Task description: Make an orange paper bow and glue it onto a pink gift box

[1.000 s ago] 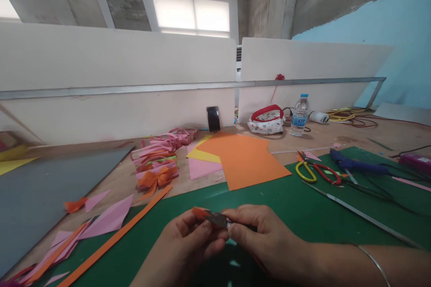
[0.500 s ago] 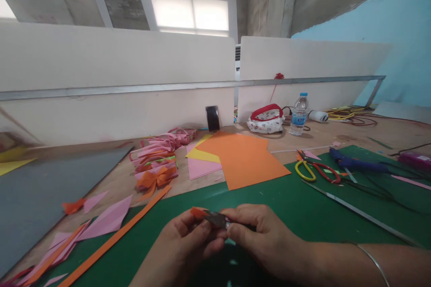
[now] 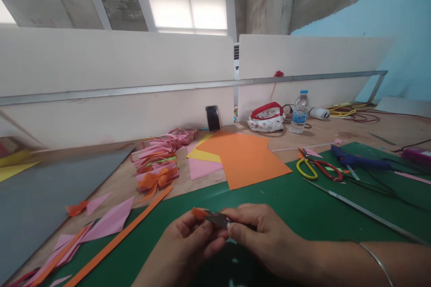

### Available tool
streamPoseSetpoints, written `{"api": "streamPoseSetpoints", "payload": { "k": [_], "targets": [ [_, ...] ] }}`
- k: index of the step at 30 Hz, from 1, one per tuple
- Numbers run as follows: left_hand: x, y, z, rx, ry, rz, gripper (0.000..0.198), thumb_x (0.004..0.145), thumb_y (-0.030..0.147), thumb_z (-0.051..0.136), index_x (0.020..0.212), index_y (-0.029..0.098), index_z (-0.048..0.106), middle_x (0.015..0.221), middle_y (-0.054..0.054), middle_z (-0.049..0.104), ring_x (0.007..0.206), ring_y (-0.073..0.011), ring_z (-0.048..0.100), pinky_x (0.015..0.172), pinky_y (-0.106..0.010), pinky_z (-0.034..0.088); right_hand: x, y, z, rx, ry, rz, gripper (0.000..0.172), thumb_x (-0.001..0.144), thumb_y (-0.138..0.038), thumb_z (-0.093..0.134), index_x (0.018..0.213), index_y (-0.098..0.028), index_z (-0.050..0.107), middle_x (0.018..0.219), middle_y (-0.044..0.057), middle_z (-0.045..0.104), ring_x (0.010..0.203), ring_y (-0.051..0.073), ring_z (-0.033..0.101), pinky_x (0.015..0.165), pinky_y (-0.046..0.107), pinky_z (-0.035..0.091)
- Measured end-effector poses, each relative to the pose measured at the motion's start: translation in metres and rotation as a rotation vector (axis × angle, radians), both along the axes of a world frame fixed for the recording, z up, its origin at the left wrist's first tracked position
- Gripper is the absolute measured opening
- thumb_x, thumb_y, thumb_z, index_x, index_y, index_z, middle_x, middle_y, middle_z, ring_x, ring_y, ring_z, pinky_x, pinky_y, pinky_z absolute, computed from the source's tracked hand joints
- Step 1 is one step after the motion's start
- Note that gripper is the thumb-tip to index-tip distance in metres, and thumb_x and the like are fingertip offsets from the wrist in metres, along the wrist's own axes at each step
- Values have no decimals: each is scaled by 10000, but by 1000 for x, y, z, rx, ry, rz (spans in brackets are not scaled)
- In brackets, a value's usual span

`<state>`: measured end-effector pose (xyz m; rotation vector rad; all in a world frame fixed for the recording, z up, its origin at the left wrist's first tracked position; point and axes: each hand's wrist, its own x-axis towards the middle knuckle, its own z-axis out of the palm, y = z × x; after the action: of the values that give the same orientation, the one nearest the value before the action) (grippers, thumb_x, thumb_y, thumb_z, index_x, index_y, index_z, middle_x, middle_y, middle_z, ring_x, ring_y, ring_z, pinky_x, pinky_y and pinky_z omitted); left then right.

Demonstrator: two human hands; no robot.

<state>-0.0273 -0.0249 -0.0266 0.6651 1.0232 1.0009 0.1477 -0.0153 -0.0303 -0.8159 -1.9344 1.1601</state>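
Observation:
My left hand [image 3: 191,244] pinches a small folded orange paper piece [image 3: 199,213] low in the middle of the view. A dark metal blade [image 3: 217,219] lies against that piece, its tip reaching over my left fingers. My right hand [image 3: 262,237] is closed on the other end of this bladed tool, whose handle is mostly hidden by the fingers. Both hands nearly touch above the green mat [image 3: 303,215]. A long orange strip [image 3: 124,233] and pink paper pieces [image 3: 111,219] lie to the left.
Orange sheets [image 3: 249,161] lie beyond my hands, beside pink and orange paper loops [image 3: 158,161]. At the right are red-and-yellow-handled scissors [image 3: 306,168], a blue glue gun [image 3: 360,160] and a metal ruler [image 3: 367,210]. Behind stand a phone [image 3: 213,118], a pouch [image 3: 267,119] and a bottle [image 3: 299,114].
The view has shifted very slightly. Both hands keep nearly the same pose, with the orange piece and the blade still between them.

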Motion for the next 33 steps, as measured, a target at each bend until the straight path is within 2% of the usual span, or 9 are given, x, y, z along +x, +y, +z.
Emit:
{"api": "streamPoseSetpoints", "payload": {
  "k": [7,13,21,26,28,30,33],
  "targets": [
    [0,1,1,-16,13,14,111,644,135,773,739,131,716,764,-67,725,673,-124,670,640,-188,549,0,-1,-2,-12,-20,-7,238,919,-279,498,889,-167,705,715,-22,545,702,109,486,656,215,360],
    [4,-2,3,-10,22,53,139,626,153,791,739,125,713,766,-67,716,670,-119,664,641,-189,552,0,-1,-3,-30,-34,-16,231,914,-259,497,984,-214,712,752,-13,575,744,129,514,683,232,373],
    [4,-2,3,-26,15,51,171,595,177,817,712,125,703,751,-67,715,685,-128,677,647,-183,549,-1,0,-1,-28,-10,-30,294,915,-315,471,902,-164,723,781,19,631,736,138,540,694,233,400],
    [2,0,5,-31,48,71,172,623,128,787,762,129,685,762,-63,715,651,-122,674,633,-182,546,2,4,8,-138,78,-1,319,892,-382,496,909,-151,715,820,28,638,765,158,541,705,256,415],
    [0,2,6,-39,62,92,145,645,105,763,753,134,671,765,-61,712,622,-107,659,599,-173,539,7,8,14,-194,150,-61,325,875,-417,526,924,-146,698,809,27,615,758,156,530,699,263,417],
    [-1,3,7,-45,94,97,108,679,113,739,754,135,665,785,-65,711,612,-93,645,580,-162,528,14,12,19,-235,204,-191,361,834,-470,577,954,-146,681,790,20,580,721,141,501,652,252,406],
    [-1,2,8,-36,158,87,90,710,143,721,782,138,669,802,-52,699,620,-79,632,578,-148,518,20,18,22,-274,187,-335,450,729,-471,699,1050,-159,647,768,-1,530,671,116,447,577,226,357]
  ]
}}
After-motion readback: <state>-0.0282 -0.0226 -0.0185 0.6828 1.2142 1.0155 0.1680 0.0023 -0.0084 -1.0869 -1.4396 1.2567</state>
